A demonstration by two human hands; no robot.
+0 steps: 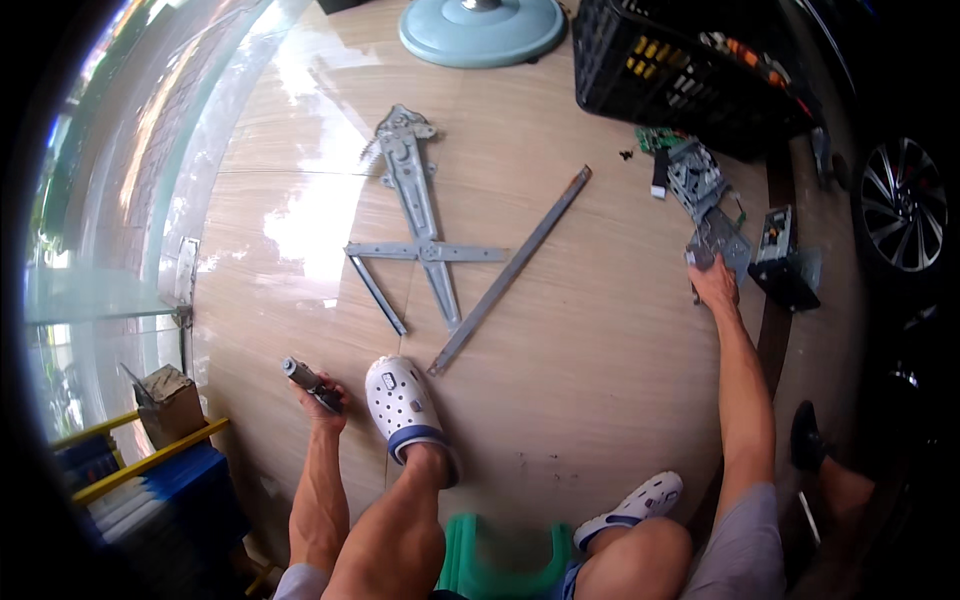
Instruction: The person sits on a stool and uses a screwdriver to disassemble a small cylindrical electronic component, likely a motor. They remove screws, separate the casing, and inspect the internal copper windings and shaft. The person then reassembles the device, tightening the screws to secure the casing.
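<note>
My left hand [328, 398] is closed round a small grey-and-black motor [305, 376], its silver cylindrical end poking out beyond the fingers. At the right, my right arm is stretched out and my right hand [716, 285] grips a small grey metal part [702, 256] beside thin metal plates [724, 234]. Just beyond lie a silver metal bracket [694, 178] and a green circuit board [655, 139]. A scissor-type window regulator [408, 185] lies on the floor ahead, with a loose flat metal bar [515, 264] slanting beside it.
A black device casing [782, 262] sits right of my right hand. Far off are a black plastic crate [650, 75] and a light-blue round base [482, 35]. My feet in white clogs [403, 405] flank a green stool [462, 555]. Another person's black shoe [806, 437] and a car wheel [903, 205] are rightward.
</note>
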